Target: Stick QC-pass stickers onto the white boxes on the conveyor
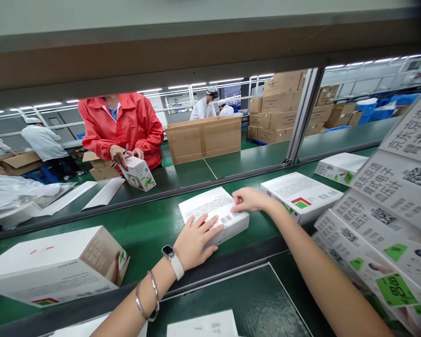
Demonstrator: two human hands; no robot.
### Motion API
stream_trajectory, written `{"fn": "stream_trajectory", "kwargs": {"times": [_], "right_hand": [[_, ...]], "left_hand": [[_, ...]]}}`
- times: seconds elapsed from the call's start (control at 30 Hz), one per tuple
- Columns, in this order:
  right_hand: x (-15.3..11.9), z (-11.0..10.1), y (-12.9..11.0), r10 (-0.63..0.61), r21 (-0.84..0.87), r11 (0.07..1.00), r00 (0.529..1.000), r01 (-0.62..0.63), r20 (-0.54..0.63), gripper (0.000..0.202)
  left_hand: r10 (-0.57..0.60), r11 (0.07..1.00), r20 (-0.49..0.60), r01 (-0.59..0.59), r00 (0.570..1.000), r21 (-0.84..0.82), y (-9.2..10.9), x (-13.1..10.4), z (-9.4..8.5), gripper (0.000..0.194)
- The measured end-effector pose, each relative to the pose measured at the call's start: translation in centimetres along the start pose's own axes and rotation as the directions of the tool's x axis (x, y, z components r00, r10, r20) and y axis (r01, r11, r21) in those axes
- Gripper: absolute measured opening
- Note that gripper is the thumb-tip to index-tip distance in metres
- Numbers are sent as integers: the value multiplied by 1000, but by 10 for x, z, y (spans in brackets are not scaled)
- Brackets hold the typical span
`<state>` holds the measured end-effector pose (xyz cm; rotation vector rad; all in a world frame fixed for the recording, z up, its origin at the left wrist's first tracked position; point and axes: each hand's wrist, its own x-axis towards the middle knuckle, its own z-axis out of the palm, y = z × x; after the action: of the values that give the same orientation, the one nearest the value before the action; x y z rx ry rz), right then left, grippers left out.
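Observation:
A white printed box (210,204) lies flat on the green conveyor belt (150,224), in the middle of the head view. My left hand (198,236) rests on its near left part, fingers spread over the printed face. At the box's right side my right hand (247,200) has its fingers curled in and touches the top near the edge; what they hold, if anything, is too small to name. Right of that hand lies another white box (300,192) with a red, yellow and green mark. A larger white box (56,262) stands on the belt at the left.
Stacked white boxes (389,210) rise at the right, close to my right forearm. Across the belt a person in a red jacket (121,126) handles a box (138,174). A metal post (303,117) stands behind the belt; a shelf (196,51) spans overhead.

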<state>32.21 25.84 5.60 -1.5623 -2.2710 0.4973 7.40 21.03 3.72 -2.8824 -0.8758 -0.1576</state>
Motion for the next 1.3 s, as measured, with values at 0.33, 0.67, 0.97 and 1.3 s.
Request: {"fn": "stream_trajectory", "kwargs": {"times": [0.33, 0.67, 0.97, 1.3], "right_hand": [[-8, 34, -4, 108, 128, 990, 926, -65, -361, 31], [-41, 86, -48, 170, 343, 939, 862, 5, -478, 31], [-44, 99, -104, 45, 333, 935, 895, 118, -444, 30], [-55, 103, -94, 89, 342, 937, 893, 76, -442, 31]], "left_hand": [[-66, 980, -13, 67, 998, 190, 7, -8, 6, 52], [-406, 884, 28, 400, 914, -243, 31, -191, -85, 52], [-458, 889, 317, 430, 831, 157, 89, -275, -51, 75], [-370, 911, 476, 211, 798, 354, 86, -241, -28, 74]]}}
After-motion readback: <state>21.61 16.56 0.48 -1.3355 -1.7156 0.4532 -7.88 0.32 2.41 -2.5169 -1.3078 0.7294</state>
